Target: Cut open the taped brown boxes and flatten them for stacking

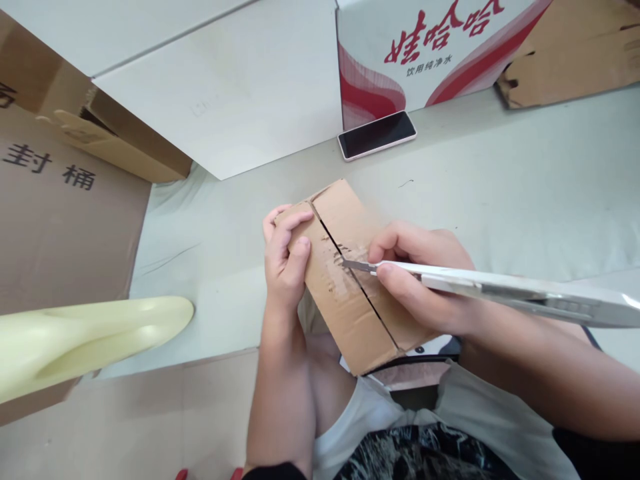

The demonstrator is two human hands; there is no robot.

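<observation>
A small brown cardboard box is tilted in front of me, its top seam running between two flaps. My left hand grips the box at its upper left side, fingers over the edge. In my right hand is a white utility knife, pinched near the blade end. Its metal blade tip touches the box at the seam, near its middle. The surface around the tip looks scuffed and torn, with a patch of what looks like clear tape. The box's underside is hidden.
A smartphone lies on the pale covered surface, against a red and white carton. Beside that stands a large white box. Brown cartons stand left, another at far right. A pale yellow curved object juts in from the left.
</observation>
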